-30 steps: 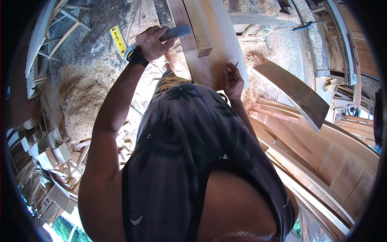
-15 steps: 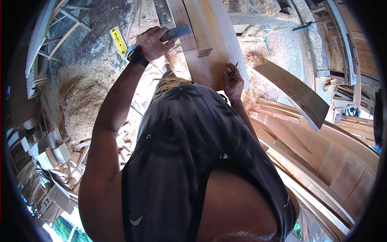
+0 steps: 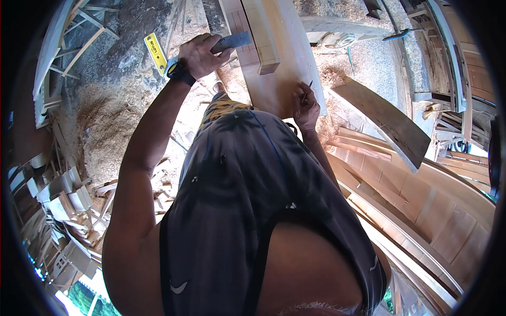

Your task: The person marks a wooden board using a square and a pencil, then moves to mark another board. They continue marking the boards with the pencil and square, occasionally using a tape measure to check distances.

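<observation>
My left hand (image 3: pixel 200 57), with a dark watch at its wrist, is closed around a grey metal square (image 3: pixel 232 42). The square's flat blade lies across a squared timber (image 3: pixel 265 42) with thin lines marked on its left face. That timber rests on a wide, pale board (image 3: pixel 287 58). My right hand (image 3: pixel 305 108) is over the near right edge of the board, fingers curled around a thin pencil (image 3: pixel 310 84) whose dark tip points up and away. Beyond my left wrist is a yellow tool (image 3: pixel 155 54) lettered LOTUS.
Wood shavings (image 3: pixel 113 121) cover the ground at left. A loose plank (image 3: pixel 385 118) slants at right, above a curved planked wooden hull (image 3: pixel 448 216). Offcuts (image 3: pixel 68 203) are heaped at lower left. A blue-handled tool (image 3: pixel 395 36) lies farther off at right.
Almost nothing differs; both hands keep their grips and places, with only a very slight shift of the whole view.
</observation>
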Demonstrator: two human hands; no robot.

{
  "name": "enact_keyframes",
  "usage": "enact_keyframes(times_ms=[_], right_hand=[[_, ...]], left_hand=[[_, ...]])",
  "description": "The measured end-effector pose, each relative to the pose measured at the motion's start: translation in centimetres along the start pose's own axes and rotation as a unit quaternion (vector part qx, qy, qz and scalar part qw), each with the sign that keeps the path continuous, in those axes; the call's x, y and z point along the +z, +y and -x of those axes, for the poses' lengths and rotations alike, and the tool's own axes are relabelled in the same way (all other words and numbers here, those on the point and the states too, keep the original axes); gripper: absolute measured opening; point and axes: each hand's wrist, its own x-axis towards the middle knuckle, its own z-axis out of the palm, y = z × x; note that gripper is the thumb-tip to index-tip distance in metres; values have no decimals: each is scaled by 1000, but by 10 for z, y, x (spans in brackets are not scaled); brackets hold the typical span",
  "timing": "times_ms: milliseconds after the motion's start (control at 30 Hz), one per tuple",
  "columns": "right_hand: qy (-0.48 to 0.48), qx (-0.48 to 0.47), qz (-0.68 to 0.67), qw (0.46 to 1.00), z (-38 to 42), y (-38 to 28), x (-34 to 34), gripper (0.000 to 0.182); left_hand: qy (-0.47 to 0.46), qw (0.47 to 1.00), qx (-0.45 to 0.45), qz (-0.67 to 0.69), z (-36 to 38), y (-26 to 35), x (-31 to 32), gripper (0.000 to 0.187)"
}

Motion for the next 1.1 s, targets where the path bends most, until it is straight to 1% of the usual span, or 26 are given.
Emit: enact_keyframes(times_ms=[67,133,167,367,500,533,567,633,700,733,767,833,967,1100], right_hand=[[0,2,2,1000,0,-2,-1,39],[14,-48,26,998,-1,-5,-1,39],[15,-49,26,998,-2,-6,-1,39],[12,-40,21,999,-1,-10,-2,38],[18,-24,4,1000,0,-7,0,38],[16,-18,2,1000,1,-6,-1,38],[19,-14,2,1000,1,-6,0,38],[21,-7,13,1000,0,-7,1,38],[20,9,19,1000,1,-9,1,37],[14,21,25,999,1,-11,1,37],[17,23,26,999,2,-11,2,37],[46,10,4,999,3,-10,7,38],[53,11,18,998,3,-15,7,38],[58,6,14,998,4,-15,8,38]], left_hand=[[-7,1000,0,-7,0,0,-1,28],[-13,1000,-1,-25,0,1,-2,29],[-12,1000,1,-26,0,1,-2,29],[-23,999,-5,-30,-2,5,-6,29],[-31,999,-22,13,-5,2,-8,28],[-59,997,-53,-9,-9,1,-9,28],[-86,992,-83,-31,-12,-2,-10,27],[-51,995,-85,-23,-24,-16,-12,27],[-40,996,-79,-21,-38,-33,-17,28],[-51,994,-88,-35,-44,-40,-19,33],[-53,994,-86,-32,-47,-44,-19,33],[-63,989,-102,-85,-53,-52,-17,35],[-43,995,-48,-81,-61,-56,-11,33],[-65,994,-35,-75,-62,-64,-5,34]])
